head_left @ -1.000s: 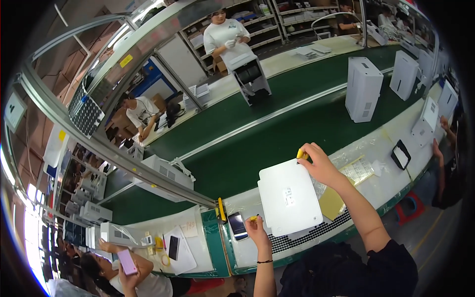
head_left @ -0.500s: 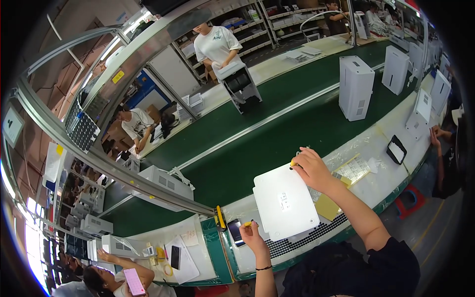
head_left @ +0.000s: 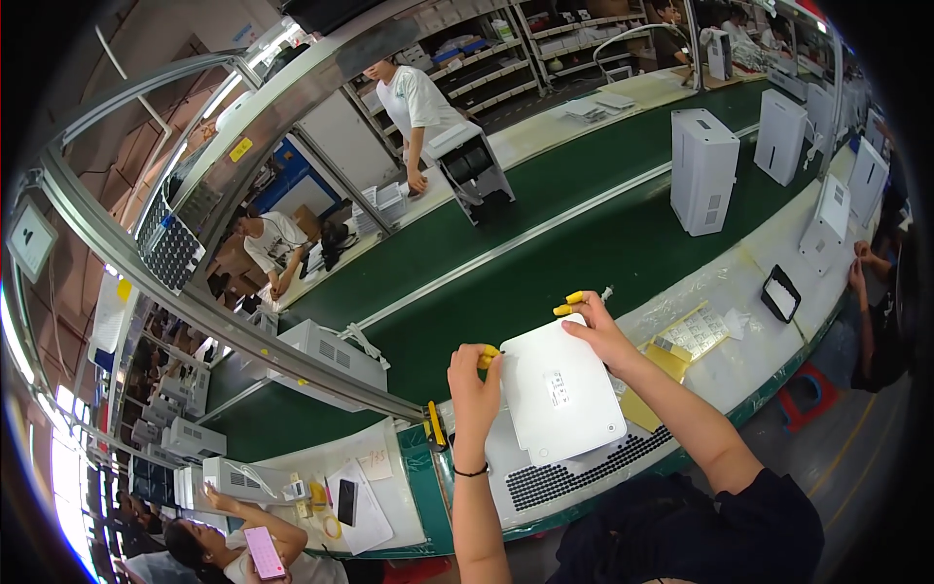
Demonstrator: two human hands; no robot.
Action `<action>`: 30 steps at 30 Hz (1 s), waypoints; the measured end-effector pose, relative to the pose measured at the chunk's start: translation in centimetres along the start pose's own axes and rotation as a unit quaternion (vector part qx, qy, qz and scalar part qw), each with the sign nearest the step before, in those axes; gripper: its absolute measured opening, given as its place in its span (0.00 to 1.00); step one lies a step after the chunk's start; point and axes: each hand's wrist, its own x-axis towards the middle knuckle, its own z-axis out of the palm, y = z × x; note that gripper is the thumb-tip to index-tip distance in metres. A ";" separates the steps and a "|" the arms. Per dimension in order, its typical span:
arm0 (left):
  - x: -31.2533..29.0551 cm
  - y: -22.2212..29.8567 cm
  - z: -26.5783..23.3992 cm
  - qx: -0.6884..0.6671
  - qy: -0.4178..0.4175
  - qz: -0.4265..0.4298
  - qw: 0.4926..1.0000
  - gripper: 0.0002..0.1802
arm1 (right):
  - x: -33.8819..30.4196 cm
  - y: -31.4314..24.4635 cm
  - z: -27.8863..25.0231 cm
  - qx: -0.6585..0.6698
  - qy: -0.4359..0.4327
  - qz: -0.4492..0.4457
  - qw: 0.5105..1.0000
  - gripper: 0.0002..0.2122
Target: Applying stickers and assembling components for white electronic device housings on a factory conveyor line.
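Observation:
A white rectangular appliance lies with a flat, labelled face up, dark round spots at some corners. My left hand is at its far left corner, thumb and yellow-capped fingers pinched together; a dark speck shows at the tips, too small to name. At the far right corner my right hand rests its thumb near the panel edge, while its yellow-capped fingers stretch past that edge, apart from the thumb. Below the appliance lies a sheet of small black round pads, partly covered by it.
A yellow-backed label sheet and a black tray lie to the right. Beyond runs a green conveyor with white appliances. A yellow-black cutter is at the metal post. Co-workers sit left and right; another person stands across the belt.
My left hand has moved up and away to the appliance's far left corner. My right hand's fingers have lifted and spread past the edge. The person across the belt has shifted left, lowering an arm.

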 end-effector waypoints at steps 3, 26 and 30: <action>1.3 1.5 0.0 0.157 -0.084 0.094 0.980 0.07 | 0.2 0.8 -0.1 0.025 0.006 -0.020 0.999 0.18; -0.6 1.9 1.4 0.278 -0.031 0.163 0.946 0.06 | -0.2 0.7 -0.2 0.005 0.006 -0.025 1.000 0.17; -1.3 2.3 1.8 0.302 -0.007 0.145 0.942 0.06 | -0.1 1.0 -0.1 0.017 0.007 -0.048 0.999 0.18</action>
